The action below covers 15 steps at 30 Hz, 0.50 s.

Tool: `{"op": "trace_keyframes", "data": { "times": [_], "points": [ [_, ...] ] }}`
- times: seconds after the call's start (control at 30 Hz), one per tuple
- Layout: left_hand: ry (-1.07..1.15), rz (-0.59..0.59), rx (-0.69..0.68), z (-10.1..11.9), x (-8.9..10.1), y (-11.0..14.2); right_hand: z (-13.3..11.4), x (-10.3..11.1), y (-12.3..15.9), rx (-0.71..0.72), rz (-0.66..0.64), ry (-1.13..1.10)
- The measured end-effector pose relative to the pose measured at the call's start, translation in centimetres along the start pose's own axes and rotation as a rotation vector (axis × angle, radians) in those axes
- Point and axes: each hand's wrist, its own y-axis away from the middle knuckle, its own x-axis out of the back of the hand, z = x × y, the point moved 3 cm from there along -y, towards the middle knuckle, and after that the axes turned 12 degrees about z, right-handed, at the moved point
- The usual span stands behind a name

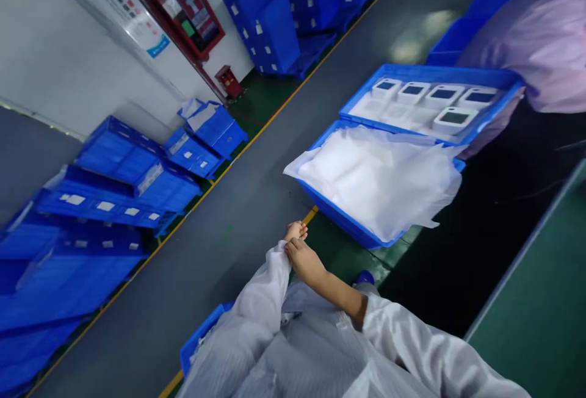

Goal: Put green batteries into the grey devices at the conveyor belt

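Note:
My left hand (297,230) sticks out of a white sleeve (260,288), its fingers loosely curled and apart, with nothing seen in them. Across it comes my right hand (307,262), its bare forearm below a pushed-up sleeve. Thumb and fingers of that hand pinch the left sleeve's cuff (280,249) at the wrist. Just ahead and to the right stands a blue bin (339,212), covered by crumpled white sheeting (375,178) that hides its contents. Behind it, a second blue bin (384,70) holds several white boxy devices (442,96) with dark screens in a white tray.
Stacked blue bins (114,202) line the wall at left; more bins (274,32) stand farther back. A red cabinet (190,13) hangs on the wall. A person in a pale pink garment (544,38) is at right, beside a dark surface (494,233). Another blue bin (201,331) lies low at left.

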Motion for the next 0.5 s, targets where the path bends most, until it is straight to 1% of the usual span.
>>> {"op": "trace_keyframes", "data": {
  "times": [0.07,0.13,0.2,0.3,0.4,0.5],
  "points": [
    [-0.02,-0.002,0.027,-0.3,2.4,-1.1,-0.6,-1.9,-0.9,0.001,-0.031,-0.089],
    [-0.031,-0.016,0.039,0.1,5.1,-2.4,-1.4,-4.2,-1.7,-0.03,-0.097,-0.198],
    [-0.013,-0.057,0.036,1.4,7.9,-4.1,-2.4,-7.2,-2.7,-0.085,-0.193,-0.287],
    [0.065,-0.154,0.037,4.4,12.4,-7.0,-4.1,-12.7,-4.7,-0.145,-0.337,-0.32],
    [0.137,-0.218,0.035,7.3,18.0,-9.8,-6.4,-18.9,-7.7,-0.15,-0.449,-0.241],
    [0.165,-0.231,0.0,8.7,25.2,-12.2,-9.0,-25.5,-11.6,-0.103,-0.517,-0.095]
  ]
}}
